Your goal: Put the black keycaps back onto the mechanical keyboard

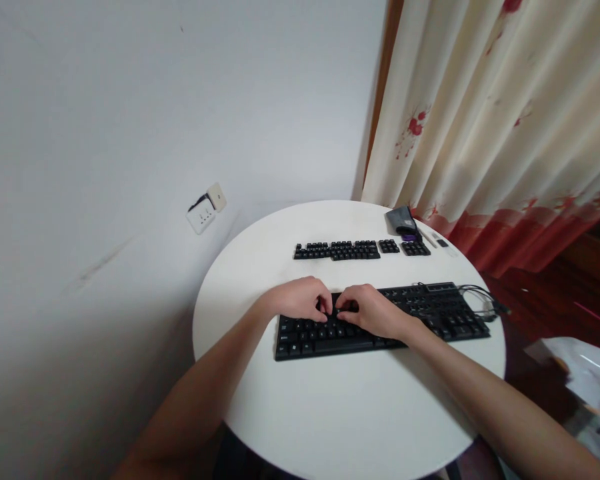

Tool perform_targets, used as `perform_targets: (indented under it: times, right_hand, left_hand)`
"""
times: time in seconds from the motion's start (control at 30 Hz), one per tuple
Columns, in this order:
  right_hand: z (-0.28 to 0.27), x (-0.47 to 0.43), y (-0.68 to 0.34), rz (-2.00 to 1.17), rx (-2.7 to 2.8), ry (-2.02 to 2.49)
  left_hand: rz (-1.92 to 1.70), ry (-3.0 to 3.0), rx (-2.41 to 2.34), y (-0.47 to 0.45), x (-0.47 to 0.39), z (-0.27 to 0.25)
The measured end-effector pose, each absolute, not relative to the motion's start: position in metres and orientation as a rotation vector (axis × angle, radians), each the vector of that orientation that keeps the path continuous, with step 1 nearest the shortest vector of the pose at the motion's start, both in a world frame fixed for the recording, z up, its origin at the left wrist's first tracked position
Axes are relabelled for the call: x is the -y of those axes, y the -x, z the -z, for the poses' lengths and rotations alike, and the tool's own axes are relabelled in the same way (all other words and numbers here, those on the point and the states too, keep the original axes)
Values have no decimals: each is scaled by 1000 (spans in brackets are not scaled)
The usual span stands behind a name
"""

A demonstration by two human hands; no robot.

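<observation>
White and round, the tabletop spreads across the lower middle, its nearest edge cut off by the bottom of the frame. Both forearms run out of the lower corners. At lower right lies a blurred whitish bundle, too unclear to name. The black computer keyboard lies right of centre, its middle and upper left keys covered by the hands. The left hand and right hand rest there just beside each other, thumbs and forefingers curled inward; whether either pinches a key, I cannot tell. A black cable loops at the keyboard's right end. Beyond lie rows of black keycaps, their legends too small to read, then a dark grey pouch. A wall socket sits left of centre; a floral curtain, cut off above, fills the upper right.
</observation>
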State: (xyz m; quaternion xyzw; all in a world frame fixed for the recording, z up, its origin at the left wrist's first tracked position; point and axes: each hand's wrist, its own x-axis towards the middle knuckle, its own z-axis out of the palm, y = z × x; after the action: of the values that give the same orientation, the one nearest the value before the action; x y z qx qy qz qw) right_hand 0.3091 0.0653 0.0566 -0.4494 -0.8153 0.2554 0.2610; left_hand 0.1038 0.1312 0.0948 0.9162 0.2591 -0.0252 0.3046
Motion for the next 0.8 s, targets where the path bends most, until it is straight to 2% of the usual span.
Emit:
perform_targets:
  times: [0.8]
  right_hand:
    - [-52, -59, -302, -759, 2311, 1132]
  left_hand:
    - [136, -2259, -628, -107, -138, -87]
